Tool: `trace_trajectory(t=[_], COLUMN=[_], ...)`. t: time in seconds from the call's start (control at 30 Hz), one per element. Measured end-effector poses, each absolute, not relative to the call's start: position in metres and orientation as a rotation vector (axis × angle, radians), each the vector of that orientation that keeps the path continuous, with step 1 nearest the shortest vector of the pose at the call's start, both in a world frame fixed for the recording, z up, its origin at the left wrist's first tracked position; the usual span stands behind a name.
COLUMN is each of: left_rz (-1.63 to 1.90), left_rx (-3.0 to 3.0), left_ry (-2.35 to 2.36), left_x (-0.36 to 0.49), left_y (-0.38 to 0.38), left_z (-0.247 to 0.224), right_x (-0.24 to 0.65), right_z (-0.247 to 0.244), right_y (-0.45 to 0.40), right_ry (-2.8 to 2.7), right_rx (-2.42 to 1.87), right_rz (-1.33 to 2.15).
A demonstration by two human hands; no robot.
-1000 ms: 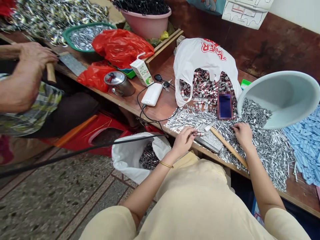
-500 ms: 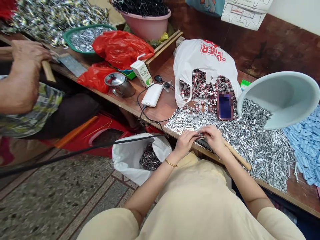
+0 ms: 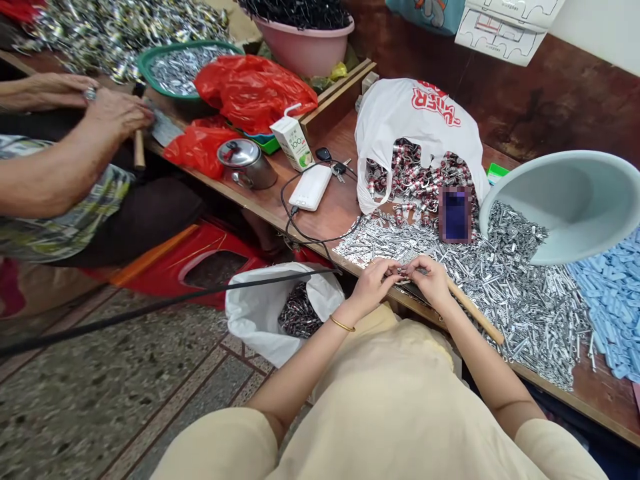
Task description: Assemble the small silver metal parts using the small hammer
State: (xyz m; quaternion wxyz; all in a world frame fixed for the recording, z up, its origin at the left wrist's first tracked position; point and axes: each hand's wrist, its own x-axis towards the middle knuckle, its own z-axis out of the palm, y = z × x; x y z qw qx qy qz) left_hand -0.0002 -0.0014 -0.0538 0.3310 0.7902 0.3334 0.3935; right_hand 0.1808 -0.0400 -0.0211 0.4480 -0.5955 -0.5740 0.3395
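Note:
At the table's front edge my left hand [image 3: 374,287] and my right hand [image 3: 429,280] meet, fingertips pinched around a small metal part [image 3: 403,275] that is mostly hidden. A wooden handle [image 3: 475,311] lies beside my right wrist. Behind my hands spreads a heap of silvery metal pieces [image 3: 520,300]. A white plastic bag [image 3: 373,127] holds red-and-silver parts [image 3: 425,177], with a phone [image 3: 455,215] resting at its front. Below the table edge, left of my left forearm, an open white sack [image 3: 255,313] contains similar dark and silvery parts [image 3: 300,312].
A tilted grey tub [image 3: 590,200] and light-blue pieces [image 3: 610,293] are at the right. A power bank [image 3: 311,188] with a cable, a drink carton [image 3: 293,141] and a metal mug [image 3: 247,164] sit left. Another person's hands [image 3: 113,110] work at far left, near a hammer [image 3: 139,133].
My hands stay together at the table edge, with their fingers shifted slightly around the small part. The other person's arm has moved right, and both of that person's hands now show.

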Motion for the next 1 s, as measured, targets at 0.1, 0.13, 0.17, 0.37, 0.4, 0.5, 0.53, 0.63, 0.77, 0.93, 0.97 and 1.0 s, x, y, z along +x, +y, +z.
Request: trace_trajectory(t=[0.1,0.13,0.17,0.37,0.4,0.5,0.53,0.63,0.77,0.93,0.97,1.0], left_rz=[1.056,1.065,1.073,1.080,1.072,1.051,1.046,1.059,1.141,1.172,1.163,1.150], left_rx=[2.117,2.129,2.136,2.150,2.152,2.155,2.157,2.165,2.102,1.875,1.863,1.865], left_ry=[0.853,0.845,0.840,0.848,0.849,0.856,0.858,0.845,0.793,0.821,0.814,0.810], left_x=[0.000,0.000,0.000,-0.001,-0.001,-0.002,-0.002,-0.001,0.000,0.003,0.003,0.004], left_y=[-0.002,-0.002,-0.001,0.001,0.001,0.002,0.002,0.002,0.001,-0.005,-0.006,-0.007], left_z=[-0.053,-0.053,-0.053,-0.052,-0.052,-0.052,-0.053,-0.053,-0.052,-0.044,-0.042,-0.040], right_x=[0.181,0.182,0.182,0.182,0.182,0.182,0.182,0.184,0.187,0.187,0.186,0.185], right_z=[-0.024,-0.025,-0.025,-0.019,-0.017,-0.013,-0.013,-0.010,-0.008,-0.014,-0.015,-0.015], right_y=[-0.042,-0.043,-0.044,-0.047,-0.047,-0.046,-0.045,-0.044,-0.050,-0.065,-0.067,-0.068], right_ry=[-1.373,-1.354,-1.336,-1.404,-1.455,-1.621,-1.668,-1.783,-1.748,-1.606,-1.577,-1.542], right_rx=[-1.425,-1.416,-1.410,-1.444,-1.444,-1.429,-1.427,-1.433,-1.456,-1.531,-1.524,-1.513], right_rz=[0.929,0.956,0.977,0.891,0.849,0.735,0.710,0.669,0.632,0.655,0.707,0.740])
